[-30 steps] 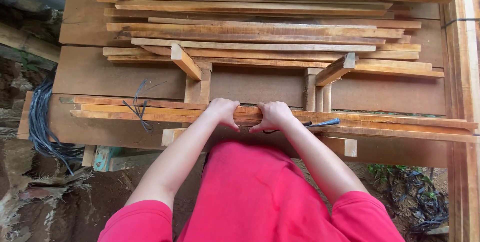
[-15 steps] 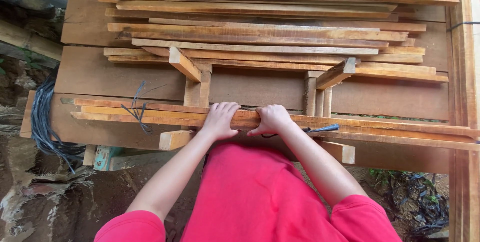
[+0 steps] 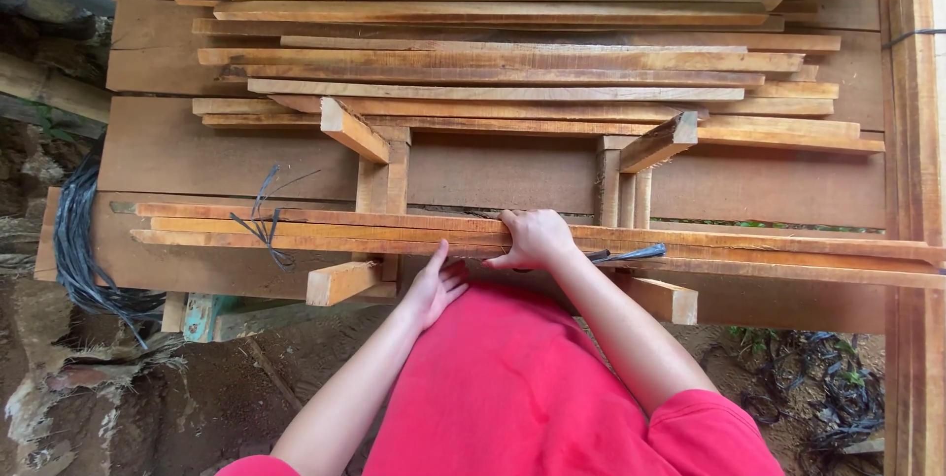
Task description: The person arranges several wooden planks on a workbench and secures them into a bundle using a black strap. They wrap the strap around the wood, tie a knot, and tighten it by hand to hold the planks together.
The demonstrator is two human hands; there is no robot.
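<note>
Our right hand [image 3: 535, 238] is curled down over the near wooden slats [image 3: 325, 226] lying along the front of the worktop [image 3: 177, 151], while our left hand [image 3: 434, 286] hangs spread and empty just below their edge. With only one hand holding, we judge the long loose slats could slide or tip off, and their rough edges could splinter our fingers.

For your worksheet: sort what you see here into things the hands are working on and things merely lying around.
In hand:
right hand gripping the near bundle of long slats
left hand, open, just below that bundle

Lying about:
big slat stack further back
black strap tie
black strap coil
wooden brackets
</note>
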